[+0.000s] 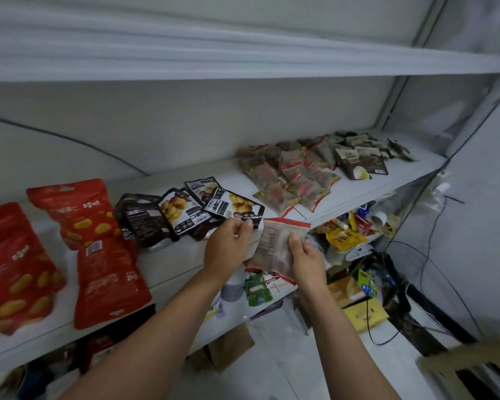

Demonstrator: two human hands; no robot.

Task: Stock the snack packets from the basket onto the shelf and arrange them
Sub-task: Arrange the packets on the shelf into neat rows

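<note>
Now left hand (228,243) pinches corner of black nut pouch (233,207); right hand (303,255) grips red-edged clear packet (274,246) (light, crinkly, probably slippery): hold sealed edges.

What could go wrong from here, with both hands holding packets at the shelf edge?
1. The black packet is pinched only at a corner by the left hand; it may slip.
2. The clear red-trimmed packet in the right hand is held off the shelf, so a drop would land below.
</note>
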